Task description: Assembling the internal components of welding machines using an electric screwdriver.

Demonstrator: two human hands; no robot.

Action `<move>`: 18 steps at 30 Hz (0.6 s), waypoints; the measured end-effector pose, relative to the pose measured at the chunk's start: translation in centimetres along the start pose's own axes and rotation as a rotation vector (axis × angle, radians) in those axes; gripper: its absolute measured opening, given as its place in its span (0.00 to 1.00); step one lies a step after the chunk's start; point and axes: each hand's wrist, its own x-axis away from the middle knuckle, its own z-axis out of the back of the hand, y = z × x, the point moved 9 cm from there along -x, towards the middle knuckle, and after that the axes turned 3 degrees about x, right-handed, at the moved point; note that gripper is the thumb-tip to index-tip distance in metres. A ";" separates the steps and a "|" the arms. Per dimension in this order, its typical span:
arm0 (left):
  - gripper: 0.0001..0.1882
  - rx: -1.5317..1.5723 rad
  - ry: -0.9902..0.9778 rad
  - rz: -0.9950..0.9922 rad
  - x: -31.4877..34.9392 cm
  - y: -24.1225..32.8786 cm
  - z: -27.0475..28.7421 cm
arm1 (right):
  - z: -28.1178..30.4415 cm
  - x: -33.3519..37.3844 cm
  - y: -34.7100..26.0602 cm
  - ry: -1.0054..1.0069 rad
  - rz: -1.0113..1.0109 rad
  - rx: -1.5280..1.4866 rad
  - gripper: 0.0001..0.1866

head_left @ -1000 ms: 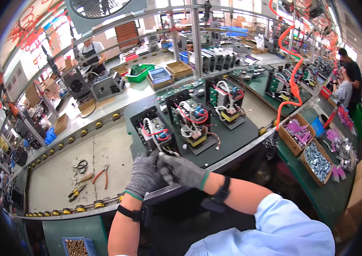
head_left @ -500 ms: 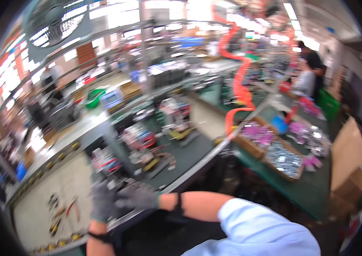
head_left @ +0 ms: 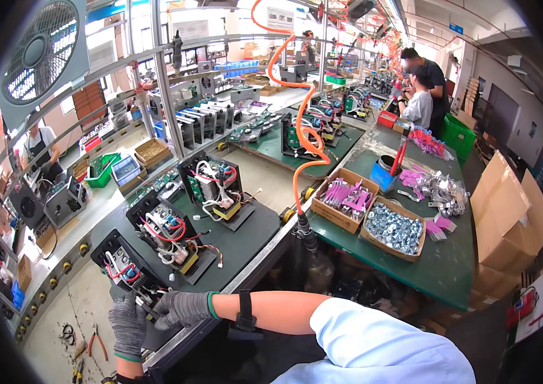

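Note:
Both my hands wear grey knit gloves with green cuffs and are at the near end of the leftmost power unit (head_left: 124,265), an open assembly with a black panel, white cables and red wires. My left hand (head_left: 127,323) closes on its near left edge. Beside it, my right hand (head_left: 182,310) has its fingers curled at the unit's near right edge, next to a dark metal plate between the hands. The gloves partly hide the grip. Two similar units, a middle one (head_left: 164,237) and a farther one (head_left: 214,185), stand on the same dark board (head_left: 236,246).
Red-handled pliers (head_left: 97,344) lie at left. To the right, a box of metal fasteners (head_left: 393,228) and a box of pink-wrapped parts (head_left: 346,199) sit on a green table (head_left: 348,246). An orange coiled hose (head_left: 296,179) hangs down to a power screwdriver (head_left: 306,232). Coworkers stand farther off.
The view has swung and steadied, so the units and boxes sit elsewhere in the picture and look sharper. My hands remain close together at the near end of the leftmost unit.

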 end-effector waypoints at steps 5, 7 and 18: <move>0.16 -0.009 0.036 0.010 0.0 -1.2 -0.5 | 0.2 -0.3 -1.5 0.112 0.029 0.444 0.18; 0.15 -0.009 0.074 -0.014 0.3 -1.8 -0.7 | -0.3 -0.6 -1.2 0.172 0.013 0.571 0.19; 0.10 0.039 0.079 -0.004 0.6 -2.8 -1.1 | -2.4 -4.4 2.4 0.479 0.170 0.819 0.13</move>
